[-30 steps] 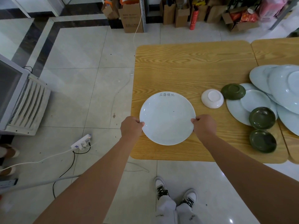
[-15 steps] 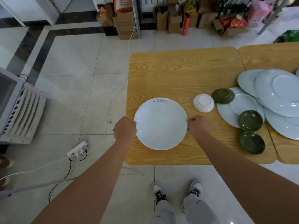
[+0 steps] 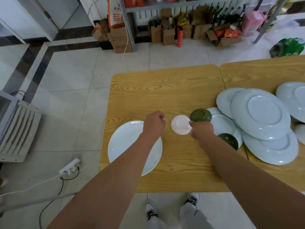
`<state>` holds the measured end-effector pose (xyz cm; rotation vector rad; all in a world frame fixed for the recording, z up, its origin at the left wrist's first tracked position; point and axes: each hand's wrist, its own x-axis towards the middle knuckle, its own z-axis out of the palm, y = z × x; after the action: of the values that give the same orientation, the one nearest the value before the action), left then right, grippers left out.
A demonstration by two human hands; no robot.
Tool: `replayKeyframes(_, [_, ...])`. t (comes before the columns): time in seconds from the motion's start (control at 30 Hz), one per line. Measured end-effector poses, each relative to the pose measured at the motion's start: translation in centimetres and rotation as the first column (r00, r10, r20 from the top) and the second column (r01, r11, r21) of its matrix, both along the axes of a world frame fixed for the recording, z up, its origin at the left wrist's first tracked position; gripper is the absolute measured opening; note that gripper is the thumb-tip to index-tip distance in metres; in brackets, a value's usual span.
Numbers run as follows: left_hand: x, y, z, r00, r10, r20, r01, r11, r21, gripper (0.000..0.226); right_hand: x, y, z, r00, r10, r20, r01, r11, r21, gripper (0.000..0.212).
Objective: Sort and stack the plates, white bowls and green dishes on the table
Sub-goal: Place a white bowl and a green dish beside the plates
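1. Writing: the large white plate (image 3: 125, 151) carries a short line of grey characters on its far rim, too small to read. The print on the cardboard box (image 3: 121, 39) on the floor is also illegible.
2. The white bowl (image 3: 179, 125) lies upside down on the wooden table (image 3: 165, 90), foot ring upward. It sits between the large white plate and an overturned green dish (image 3: 200, 115), just beside the latter.
3. The right hand (image 3: 201, 130) has its fingers curled and pinches the bowl's near-right rim.
4. The left hand (image 3: 154, 123) is curled into a fist, holds nothing, and hovers over the plate's far rim.
5. A second green dish (image 3: 229, 140) lies open side up on a plate, partly hidden by the right forearm.
6. The plate pile (image 3: 260, 114) consists of overlapping plates, most of them bottom-up, at the right, spread over both tabletops.
7. Edges: the large white plate lies close to the table's left and near edges. Wood grain runs unbroken from the bowl to the far edge.
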<state>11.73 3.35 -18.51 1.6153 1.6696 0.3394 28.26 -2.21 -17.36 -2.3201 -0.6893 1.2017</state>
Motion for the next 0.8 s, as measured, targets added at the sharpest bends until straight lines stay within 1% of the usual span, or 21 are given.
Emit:
replayKeyframes(0.03, [0.9, 0.5, -0.2, 1.0, -0.012, -0.025, 0.012, 1.0, -0.007, 0.027, 0.5, 0.1, -0.2, 0.987, -0.103, -0.119, 0.109, 0.993, 0.046, 0.06])
replayKeyframes(0.07, [1.7, 1.0, -0.3, 0.998, -0.033, -0.053, 0.032, 0.999, -0.012, 0.03, 0.9, 0.8, -0.4, 0.899, -0.287, -0.332, 0.319, 0.946, 0.048, 0.054])
replayKeyframes(0.1, [2.4, 1.5, -0.3, 0.995, -0.057, -0.085, 0.055, 0.998, -0.027, 0.033, 1.2, 0.8, -0.8, 0.856, -0.326, -0.401, 0.377, 0.925, 0.052, 0.048])
replayKeyframes(0.13, [3.0, 1.9, -0.3, 0.99, -0.086, -0.111, 0.081, 0.996, -0.046, 0.036, 1.4, 0.8, -1.0, 0.859, -0.311, -0.407, 0.347, 0.938, 0.015, 0.043])
replayKeyframes(0.17, [3.5, 2.2, -0.3, 0.985, -0.11, -0.13, 0.101, 0.992, -0.072, 0.04, 1.5, 1.0, -1.1, 0.837, -0.327, -0.438, 0.36, 0.933, -0.008, 0.039])
replayKeyframes(0.2, [4.0, 2.5, -0.3, 0.981, -0.13, -0.144, 0.116, 0.988, -0.097, 0.043, 1.6, 1.1, -1.3, 0.839, -0.318, -0.441, 0.341, 0.94, -0.03, 0.035])
replayKeyframes(0.3, [5.2, 3.2, -0.8, 0.961, -0.196, -0.194, 0.162, 0.97, -0.182, 0.05, 1.8, 1.9, -1.3, 0.86, -0.319, -0.397, 0.305, 0.947, -0.1, 0.017])
replayKeyframes(0.33, [5.6, 3.3, -1.0, 0.953, -0.22, -0.21, 0.176, 0.962, -0.208, 0.052, 1.9, 2.2, -1.6, 0.86, -0.324, -0.395, 0.304, 0.946, -0.114, 0.015])
replayKeyframes(0.43, [6.4, 3.4, -1.6, 0.933, -0.267, -0.24, 0.2, 0.942, -0.268, 0.058, 1.8, 2.6, -2.0, 0.857, -0.317, -0.407, 0.281, 0.948, -0.146, 0.014])
replayKeyframes(0.57, [6.7, 3.7, -2.4, 0.911, -0.311, -0.27, 0.234, 0.93, -0.284, 0.059, 1.6, 3.2, -2.7, 0.848, -0.31, -0.43, 0.271, 0.951, -0.151, 0.014])
replayKeyframes(0.63, [6.7, 3.9, -2.7, 0.901, -0.323, -0.289, 0.24, 0.927, -0.288, 0.062, 1.6, 3.4, -3.0, 0.838, -0.327, -0.436, 0.291, 0.945, -0.15, 0.022])
replayKeyframes(0.7, [6.6, 4.0, -2.9, 0.903, -0.323, -0.283, 0.235, 0.923, -0.304, 0.063, 1.6, 3.4, -3.0, 0.828, -0.351, -0.437, 0.31, 0.936, -0.165, 0.028])
replayKeyframes(0.8, [6.4, 4.4, -2.9, 0.909, -0.336, -0.246, 0.245, 0.909, -0.336, 0.062, 1.8, 3.2, -2.9, 0.802, -0.384, -0.458, 0.338, 0.923, -0.182, 0.026])
